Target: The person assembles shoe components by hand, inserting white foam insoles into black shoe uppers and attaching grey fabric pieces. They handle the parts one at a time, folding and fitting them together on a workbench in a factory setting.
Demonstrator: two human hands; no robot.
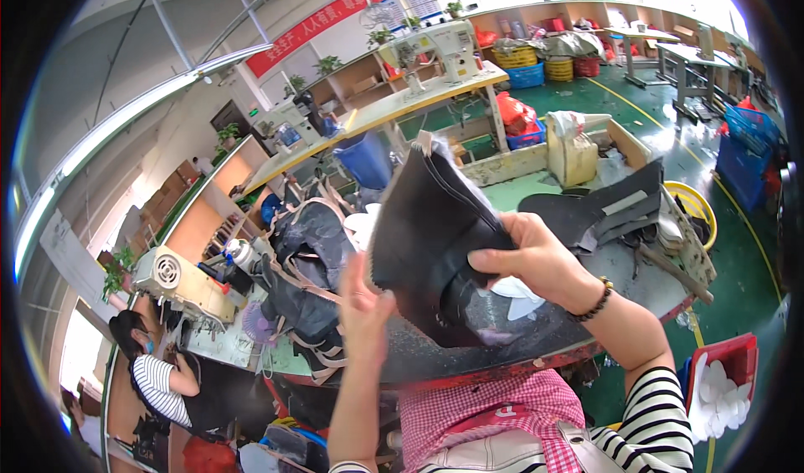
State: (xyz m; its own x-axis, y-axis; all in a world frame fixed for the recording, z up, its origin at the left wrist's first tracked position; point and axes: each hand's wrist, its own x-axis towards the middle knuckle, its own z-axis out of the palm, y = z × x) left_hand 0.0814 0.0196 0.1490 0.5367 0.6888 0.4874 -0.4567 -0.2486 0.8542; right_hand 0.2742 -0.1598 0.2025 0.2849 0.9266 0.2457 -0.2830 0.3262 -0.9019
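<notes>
A black leather boot upper (427, 263) with a pale edge along its top is held up above the workbench (578, 343). My right hand (536, 259) grips its right edge, thumb on the near face and fingers behind. At its left edge is my left hand (364, 305), slightly blurred, fingers stretched upward and apart from the thumb; whether it touches the leather is unclear. White cut pieces (521, 299) lie on the bench behind the upper. Farther right are flat black leather pieces (607, 209).
A heap of black uppers with pinkish trim (310, 247) lies left on the bench. Beyond it a co-worker (159, 377) sits by a cream sewing machine (188, 280). Scissors (641, 251) lie at the right end. A red bin (724, 381) of white pieces stands lower right, a yellow basket (695, 201) beside the bench.
</notes>
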